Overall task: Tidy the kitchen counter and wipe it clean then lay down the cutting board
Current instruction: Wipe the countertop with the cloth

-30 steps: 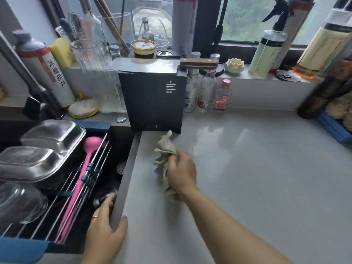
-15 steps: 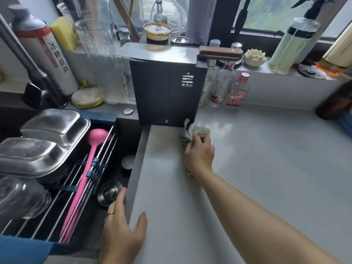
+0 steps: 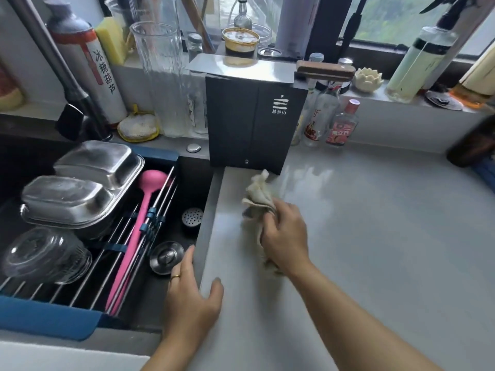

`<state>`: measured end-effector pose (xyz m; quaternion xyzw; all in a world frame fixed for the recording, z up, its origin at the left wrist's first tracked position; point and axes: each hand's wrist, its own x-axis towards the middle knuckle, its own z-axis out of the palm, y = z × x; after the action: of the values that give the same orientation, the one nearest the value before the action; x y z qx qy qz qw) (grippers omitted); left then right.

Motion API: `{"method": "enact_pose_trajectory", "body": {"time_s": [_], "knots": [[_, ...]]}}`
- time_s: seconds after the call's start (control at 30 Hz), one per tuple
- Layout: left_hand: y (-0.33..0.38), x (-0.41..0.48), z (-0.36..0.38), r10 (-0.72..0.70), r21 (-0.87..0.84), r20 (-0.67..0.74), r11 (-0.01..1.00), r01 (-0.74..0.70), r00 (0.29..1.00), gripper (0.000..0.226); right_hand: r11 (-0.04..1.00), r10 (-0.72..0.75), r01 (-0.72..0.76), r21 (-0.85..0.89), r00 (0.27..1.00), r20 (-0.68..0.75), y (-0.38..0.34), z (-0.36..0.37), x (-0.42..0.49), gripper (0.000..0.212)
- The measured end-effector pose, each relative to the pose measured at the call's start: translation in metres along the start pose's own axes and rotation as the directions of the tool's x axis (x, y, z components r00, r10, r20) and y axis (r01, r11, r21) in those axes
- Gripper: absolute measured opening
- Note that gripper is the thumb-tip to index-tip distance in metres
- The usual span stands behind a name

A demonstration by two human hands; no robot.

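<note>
Nearest, the left hand [image 3: 191, 303] rests flat and open-fingered on the counter [image 3: 375, 236] edge by the sink [image 3: 187, 188], while farther in the right hand [image 3: 285, 238] clutches a crumpled cloth [image 3: 258, 195] pressed on the counter just before the black appliance [image 3: 254, 116].

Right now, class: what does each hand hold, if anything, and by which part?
The right hand grips the bunched cloth at its near end. The left hand holds nothing; it rests on the counter's sink-side edge.
</note>
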<state>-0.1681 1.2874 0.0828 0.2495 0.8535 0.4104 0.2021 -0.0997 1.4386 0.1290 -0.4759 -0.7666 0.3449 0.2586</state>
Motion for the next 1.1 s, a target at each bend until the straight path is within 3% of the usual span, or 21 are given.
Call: {"method": "enact_pose_trajectory", "body": {"time_s": [0.13,0.2,0.3,0.37,0.47,0.57,0.63,0.7,0.8,0.93,1.1], "knots": [[-0.001,0.000,-0.001,-0.001,-0.004,0.012,1.000,0.001,1.000,0.071,0.935,0.226,-0.279,-0.217,0.944,-0.240,0.065,-0.073,-0.053,0.033],[0.001,0.001,-0.002,0.006,-0.037,0.019,0.999,-0.005,1.000,0.066,0.852,0.327,-0.411,-0.324,0.902,-0.283,0.077,-0.075,-0.083,0.037],[-0.005,-0.005,-0.013,0.024,-0.039,0.080,0.999,-0.021,0.997,0.060,0.805,0.363,-0.481,-0.347,0.862,-0.353,0.064,-0.049,-0.102,0.040],[-0.018,-0.014,-0.031,0.060,0.096,0.093,0.993,-0.069,0.994,0.055,0.813,0.324,-0.428,-0.395,0.896,-0.302,0.044,-0.023,-0.109,0.041],[-0.046,-0.031,-0.069,0.068,0.282,0.044,0.956,-0.078,0.997,0.044,0.857,0.196,-0.211,-0.470,0.977,-0.083,0.012,0.028,-0.128,0.044],[-0.070,-0.045,-0.103,0.139,0.251,-0.030,0.960,-0.127,0.990,0.030,0.950,0.073,-0.032,-0.309,0.990,0.122,-0.024,0.066,-0.136,0.042],[-0.083,-0.053,-0.122,0.184,0.216,-0.109,0.964,-0.157,0.977,0.036,0.994,0.037,-0.023,-0.108,0.991,0.130,-0.040,0.068,-0.136,0.035],[-0.095,-0.060,-0.144,0.122,0.151,-0.219,0.984,-0.089,0.968,0.042,0.999,0.045,-0.045,0.014,0.999,0.009,-0.037,0.050,-0.142,0.030],[-0.116,-0.063,-0.171,0.056,0.124,-0.348,0.992,-0.013,0.936,0.053,0.987,0.120,-0.133,-0.092,0.984,-0.130,-0.013,0.013,-0.170,0.034],[-0.128,-0.057,-0.178,-0.004,0.127,-0.335,0.991,0.050,0.942,0.050,0.917,0.214,-0.208,-0.340,0.977,-0.018,-0.013,0.027,-0.216,0.044],[-0.117,-0.054,-0.163,0.098,0.152,-0.277,0.987,-0.057,0.956,0.064,0.912,-0.064,0.147,-0.382,0.973,0.221,-0.070,0.105,-0.225,0.048]]}}
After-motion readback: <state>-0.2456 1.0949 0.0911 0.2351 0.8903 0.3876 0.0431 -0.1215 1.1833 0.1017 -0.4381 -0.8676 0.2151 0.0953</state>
